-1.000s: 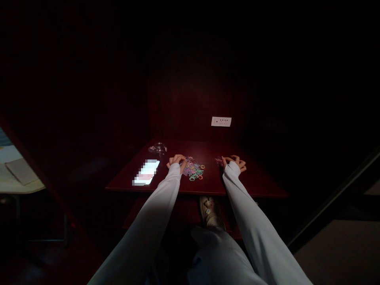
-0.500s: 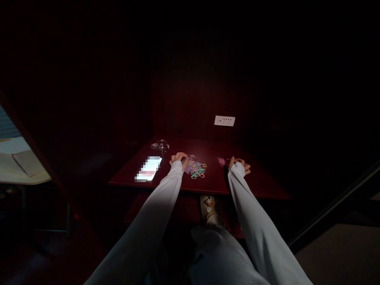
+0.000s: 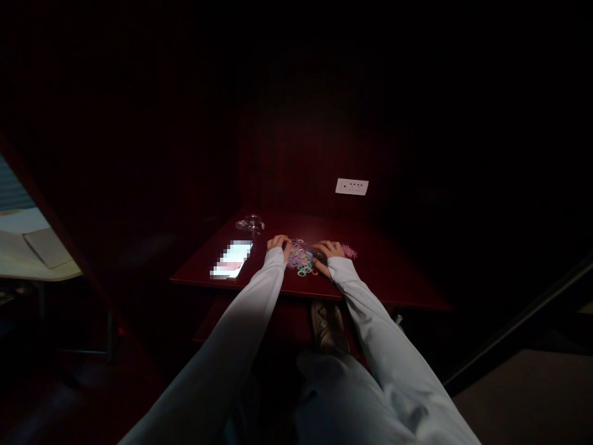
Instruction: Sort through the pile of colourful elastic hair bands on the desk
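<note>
A heap of small coloured hair ties [image 3: 300, 261], mostly purple with green, yellow and orange ones, lies on the dark red table. My left hand [image 3: 278, 244] rests at the heap's left edge, fingers curled in beside the thumb; what they pinch, if anything, is hidden. From the right, my right hand [image 3: 330, 251] reaches to the heap with thumb and fingers spread apart, covering part of it. A separate bunch of pink hair ties [image 3: 349, 251] lies just beyond the right hand, partly hidden by it.
To the left lies a phone with a lit screen [image 3: 232, 259]. Behind it stands a clear round container [image 3: 252, 222]. A white power socket [image 3: 352, 186] is on the back panel. The table's front edge [image 3: 296, 293] runs above my shoe [image 3: 328, 318].
My right hand has moved left from beside the pink bunch to the right side of the heap, and its fingers have spread. My left hand has barely moved.
</note>
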Demonstrator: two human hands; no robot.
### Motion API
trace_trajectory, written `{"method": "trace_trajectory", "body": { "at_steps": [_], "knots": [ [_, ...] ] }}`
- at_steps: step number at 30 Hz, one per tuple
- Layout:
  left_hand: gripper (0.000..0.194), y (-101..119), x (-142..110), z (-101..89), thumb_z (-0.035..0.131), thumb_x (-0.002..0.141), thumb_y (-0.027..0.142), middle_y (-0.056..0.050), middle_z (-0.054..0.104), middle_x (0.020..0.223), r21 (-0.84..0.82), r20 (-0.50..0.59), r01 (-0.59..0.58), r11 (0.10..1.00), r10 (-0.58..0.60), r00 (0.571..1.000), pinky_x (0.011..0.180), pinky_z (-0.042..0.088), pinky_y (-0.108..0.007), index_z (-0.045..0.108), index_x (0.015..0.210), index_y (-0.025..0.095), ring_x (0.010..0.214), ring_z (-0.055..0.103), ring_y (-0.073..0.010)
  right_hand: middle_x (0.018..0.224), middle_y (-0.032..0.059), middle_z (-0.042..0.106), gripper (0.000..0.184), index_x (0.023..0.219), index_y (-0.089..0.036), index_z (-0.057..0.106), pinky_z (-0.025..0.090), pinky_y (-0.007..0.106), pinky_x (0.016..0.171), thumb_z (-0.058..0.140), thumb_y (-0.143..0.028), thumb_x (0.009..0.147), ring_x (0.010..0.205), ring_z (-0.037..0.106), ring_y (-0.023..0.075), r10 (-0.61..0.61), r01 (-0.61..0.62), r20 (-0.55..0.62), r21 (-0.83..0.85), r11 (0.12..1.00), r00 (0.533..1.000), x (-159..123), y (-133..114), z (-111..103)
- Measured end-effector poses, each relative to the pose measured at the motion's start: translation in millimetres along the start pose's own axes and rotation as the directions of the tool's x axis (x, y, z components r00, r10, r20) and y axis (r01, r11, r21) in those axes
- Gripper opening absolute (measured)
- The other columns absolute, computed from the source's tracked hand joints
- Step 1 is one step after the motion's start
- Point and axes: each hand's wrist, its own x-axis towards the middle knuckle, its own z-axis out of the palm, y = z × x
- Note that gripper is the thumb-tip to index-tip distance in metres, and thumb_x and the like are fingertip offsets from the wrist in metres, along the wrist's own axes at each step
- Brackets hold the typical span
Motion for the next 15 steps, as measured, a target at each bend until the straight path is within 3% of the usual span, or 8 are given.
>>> {"method": "trace_trajectory", "body": {
  "at_steps": [6, 10, 15],
  "knots": [
    [0.032, 11.5, -1.4, 2.3, 0.044, 0.102, 0.031, -0.008, 0.077, 0.116, 0.002, 0.158, -0.008, 1.0, 0.008, 0.987, 0.115, 0.047, -0.04, 0.074, 0.097, 0.022, 0.117, 0.066, -0.0236, 0.145, 0.0095, 0.059, 0.061, 0.147, -0.026, 0.06, 0.046, 0.044, 0.114, 0.072, -0.046, 0.091, 0.129, 0.052, 0.0284, -0.075, 0.07, 0.098, 0.048, 0.996, 0.992, 5.5, -14.5, 12.7],
    [0.052, 21.8, -7.5, -1.2, 0.033, 0.106, 0.047, -0.009, 0.08, 0.11, -0.149, 0.223, 0.106, 0.983, -0.071, 0.972, 0.112, 0.051, -0.037, 0.076, 0.094, 0.021, 0.114, 0.071, -0.0239, 0.147, 0.0094, 0.059, 0.059, 0.15, -0.028, 0.056, 0.046, 0.042, 0.115, 0.071, -0.042, 0.094, 0.13, 0.056, 0.0264, -0.063, 0.055, 0.127, 0.062, 0.997, 0.99, 17.5, -18.1, 27.6],
    [0.057, 23.0, -13.6, -4.2, 0.034, 0.105, 0.058, -0.011, 0.082, 0.111, -0.311, 0.25, 0.183, 0.933, -0.106, 0.963, 0.104, 0.057, -0.035, 0.077, 0.107, 0.02, 0.106, 0.075, -0.0245, 0.14, 0.0109, 0.065, 0.054, 0.145, -0.025, 0.061, 0.046, 0.04, 0.114, 0.073, -0.03, 0.093, 0.129, 0.059, 0.0257, -0.021, 0.01, 0.141, 0.08, 0.997, 0.99, 33.5, -16.1, 39.3]
  ]
}}
